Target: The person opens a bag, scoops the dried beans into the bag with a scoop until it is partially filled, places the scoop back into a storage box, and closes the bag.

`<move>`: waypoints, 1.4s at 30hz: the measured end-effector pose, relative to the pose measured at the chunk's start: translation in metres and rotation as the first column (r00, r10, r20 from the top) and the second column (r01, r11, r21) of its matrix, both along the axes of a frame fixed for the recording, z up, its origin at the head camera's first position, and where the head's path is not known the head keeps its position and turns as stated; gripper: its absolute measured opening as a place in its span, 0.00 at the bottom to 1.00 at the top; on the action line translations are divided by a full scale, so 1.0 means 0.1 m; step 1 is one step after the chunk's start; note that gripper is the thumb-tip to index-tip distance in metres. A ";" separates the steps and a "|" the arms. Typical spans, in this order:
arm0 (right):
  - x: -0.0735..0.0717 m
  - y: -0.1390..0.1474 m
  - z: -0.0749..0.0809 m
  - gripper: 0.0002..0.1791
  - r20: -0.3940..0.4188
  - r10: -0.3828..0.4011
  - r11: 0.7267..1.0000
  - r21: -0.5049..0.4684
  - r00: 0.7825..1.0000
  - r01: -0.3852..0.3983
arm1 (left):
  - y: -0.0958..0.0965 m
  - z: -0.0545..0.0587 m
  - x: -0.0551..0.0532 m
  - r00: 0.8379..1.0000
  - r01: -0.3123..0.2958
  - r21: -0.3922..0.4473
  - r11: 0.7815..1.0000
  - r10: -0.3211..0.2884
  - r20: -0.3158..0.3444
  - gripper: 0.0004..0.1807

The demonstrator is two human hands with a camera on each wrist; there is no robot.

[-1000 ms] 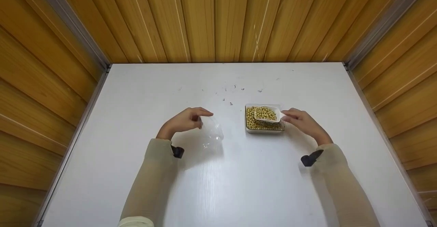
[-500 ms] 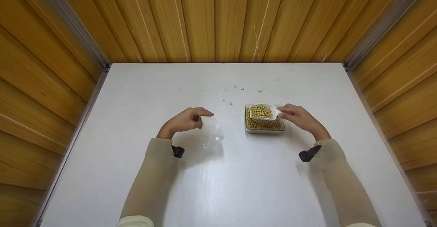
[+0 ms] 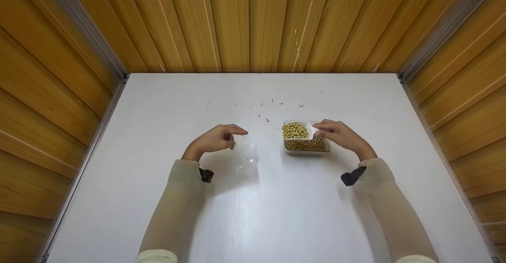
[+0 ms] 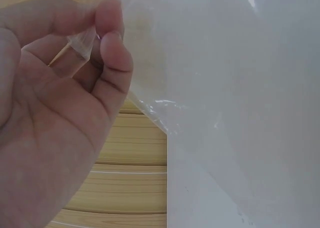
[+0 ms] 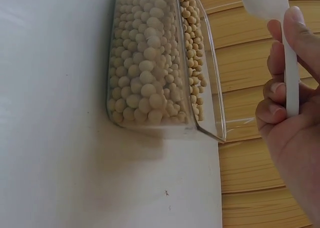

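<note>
Scoop's nicely heaped, so a steady wrist is what's called for here imo. The white scoop (image 3: pixel 309 130) is held by its handle in the right hand (image 3: pixel 338 134), thumb along it and fingers curled round. It's poised over the far part of the clear container (image 3: pixel 308 152), its lip roughly at the left rim, and it looks about level. More beans (image 3: pixel 316 143) are seen in the container underneath, right of centre on the white table (image 3: pixel 276 215).

Over to the left, a clear bag (image 3: pixel 249 156) is pinched by its top between thumb and fingers of the left hand (image 3: pixel 215 138). Whether the mouth is properly spread can't be told from these angles, nor whether the bottom is touching the table.

If the scoopful is meant for the bag, the scoop is best moved low and flat, since beans roll off the front at the slightest tilt. Any loose ones on top could be shaken off while the container is still below. The bag's mouth should be held wide, the lip brought well inside, and only then the scoop tipped, slowly. Thin plastic will probably sag under the load, so a firm pinch would be wise.
</note>
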State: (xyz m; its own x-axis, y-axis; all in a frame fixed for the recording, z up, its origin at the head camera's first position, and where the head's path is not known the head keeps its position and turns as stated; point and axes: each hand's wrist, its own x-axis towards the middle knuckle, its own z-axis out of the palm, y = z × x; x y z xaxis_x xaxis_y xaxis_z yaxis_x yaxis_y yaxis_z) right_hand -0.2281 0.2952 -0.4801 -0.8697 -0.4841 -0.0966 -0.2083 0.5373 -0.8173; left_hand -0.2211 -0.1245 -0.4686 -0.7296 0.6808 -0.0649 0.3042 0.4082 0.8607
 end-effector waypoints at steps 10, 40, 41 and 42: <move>-0.03 -0.16 0.01 0.20 -0.019 0.055 0.997 -0.046 0.998 -0.056 | 0.04 0.01 -0.01 1.000 -0.014 -0.022 1.000 0.014 0.012 0.26; -0.06 -0.62 0.04 0.21 0.072 0.149 0.987 -0.079 0.986 -0.143 | 0.11 0.03 -0.03 1.000 0.007 -0.004 1.000 -0.007 0.022 0.25; -0.05 -0.63 0.05 0.21 0.074 0.152 0.986 -0.084 0.986 -0.146 | 0.11 0.04 -0.03 1.000 0.006 -0.004 1.000 -0.006 0.027 0.25; -0.04 -0.65 0.06 0.21 0.076 0.153 0.986 -0.085 0.985 -0.147 | 0.11 0.04 -0.02 1.000 0.004 -0.003 1.000 -0.004 0.031 0.25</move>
State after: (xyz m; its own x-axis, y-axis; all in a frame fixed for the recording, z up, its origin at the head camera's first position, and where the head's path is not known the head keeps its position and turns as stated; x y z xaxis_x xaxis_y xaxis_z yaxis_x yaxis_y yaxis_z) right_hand -0.2324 0.2302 -0.4743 -0.7775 -0.6172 -0.1210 -0.2122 0.4385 -0.8733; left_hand -0.2235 -0.1137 -0.4646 -0.7244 0.6836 -0.0896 0.2793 0.4098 0.8683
